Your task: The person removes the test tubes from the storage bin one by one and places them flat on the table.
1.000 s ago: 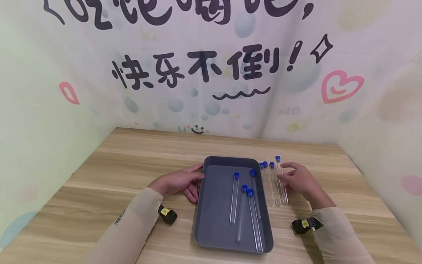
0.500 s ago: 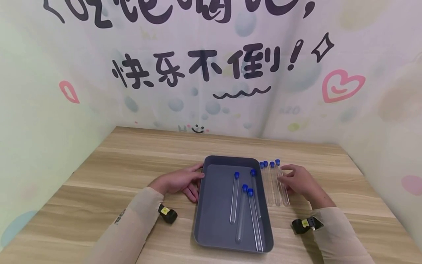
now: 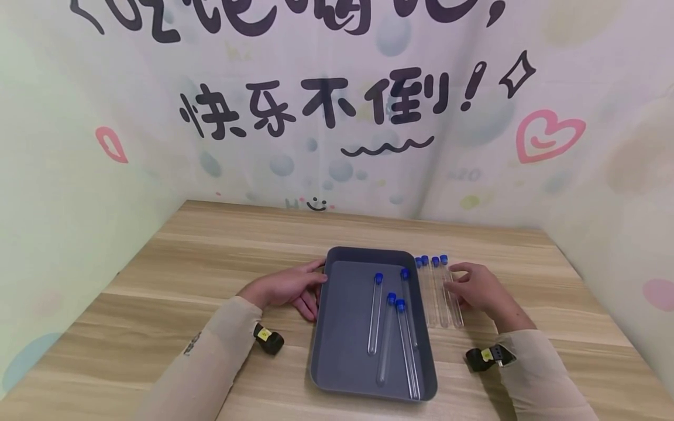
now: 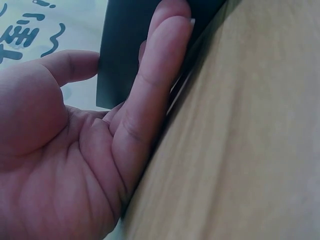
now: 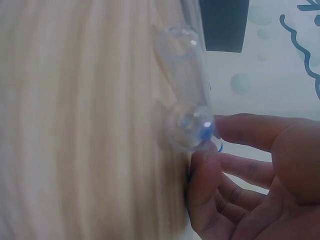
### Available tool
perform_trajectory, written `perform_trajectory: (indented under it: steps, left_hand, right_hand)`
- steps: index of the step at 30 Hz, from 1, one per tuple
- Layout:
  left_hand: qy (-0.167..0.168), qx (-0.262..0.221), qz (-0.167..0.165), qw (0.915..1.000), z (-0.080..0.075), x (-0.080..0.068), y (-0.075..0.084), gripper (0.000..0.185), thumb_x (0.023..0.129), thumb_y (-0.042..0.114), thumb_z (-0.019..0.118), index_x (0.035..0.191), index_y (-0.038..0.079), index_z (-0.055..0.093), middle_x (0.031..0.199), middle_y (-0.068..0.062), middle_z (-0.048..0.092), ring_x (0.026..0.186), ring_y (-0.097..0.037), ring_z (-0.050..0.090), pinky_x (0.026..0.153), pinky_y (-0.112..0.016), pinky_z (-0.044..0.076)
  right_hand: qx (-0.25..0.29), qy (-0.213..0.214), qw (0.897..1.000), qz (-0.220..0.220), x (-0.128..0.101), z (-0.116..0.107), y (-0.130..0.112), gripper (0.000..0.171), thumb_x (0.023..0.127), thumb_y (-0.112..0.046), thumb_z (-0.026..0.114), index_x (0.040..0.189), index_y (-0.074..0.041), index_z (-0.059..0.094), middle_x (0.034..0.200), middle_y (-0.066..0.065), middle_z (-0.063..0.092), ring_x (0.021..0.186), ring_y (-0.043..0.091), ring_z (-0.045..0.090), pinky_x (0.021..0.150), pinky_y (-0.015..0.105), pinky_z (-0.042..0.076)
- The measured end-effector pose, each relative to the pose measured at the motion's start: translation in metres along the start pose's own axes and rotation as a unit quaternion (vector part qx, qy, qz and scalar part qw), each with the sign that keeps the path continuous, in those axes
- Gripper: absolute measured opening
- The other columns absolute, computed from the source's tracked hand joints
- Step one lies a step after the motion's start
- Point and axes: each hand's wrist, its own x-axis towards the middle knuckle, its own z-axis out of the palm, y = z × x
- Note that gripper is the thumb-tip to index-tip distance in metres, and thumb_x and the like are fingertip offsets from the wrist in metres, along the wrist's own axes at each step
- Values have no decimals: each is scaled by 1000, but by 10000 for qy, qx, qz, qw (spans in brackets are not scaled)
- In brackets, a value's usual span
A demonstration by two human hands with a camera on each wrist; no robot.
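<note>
My left hand is at the left side of a dark grey tray. Its thumb touches the rim, and its fairly straight fingers lie along the outer wall, as the left wrist view shows. To the right of the tray, my right hand pinches a clear blue-capped test tube between thumb and fingers. This tube lies rightmost in a row of several alike test tubes on the table. In the right wrist view the rounded end of the test tube sits by my fingertips.
Several more blue-capped test tubes lie inside the tray, mostly in its right half. The wooden table meets a printed cloth backdrop behind and at both sides.
The right-hand test tube has come down, its cap dropping level with the others in the row. My left hand and the tray have stayed in place.
</note>
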Motion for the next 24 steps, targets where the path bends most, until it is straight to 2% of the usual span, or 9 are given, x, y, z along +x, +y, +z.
perform_trajectory:
  steps: [16, 21, 24]
  left_hand:
    - [-88, 11, 38, 10000, -1, 0, 0, 63, 107, 27, 40, 162, 30, 9, 90, -16, 59, 66, -21, 69, 66, -43, 64]
    - [-110, 15, 30, 9999, -1, 0, 1, 63, 107, 26, 40, 162, 30, 9, 90, -15, 60, 66, -21, 70, 66, -43, 64]
    - [-117, 20, 29, 9999, -1, 0, 1, 63, 107, 26, 40, 162, 30, 9, 90, -15, 60, 66, -22, 70, 67, -43, 64]
  right_hand:
    - [-85, 107, 9999, -71, -2, 1, -3, 57, 97, -19, 65, 143, 7, 45, 102, 22, 68, 69, 16, 62, 59, 31, 59]
    - [-115, 402, 9989, -191, -4, 0, -7, 53, 97, -21, 62, 142, 4, 47, 94, 18, 67, 64, 18, 61, 56, 30, 55]
    - [-95, 587, 9977, -323, -6, 1, -11, 50, 97, -20, 61, 141, 2, 49, 96, 20, 66, 63, 19, 60, 56, 29, 54]
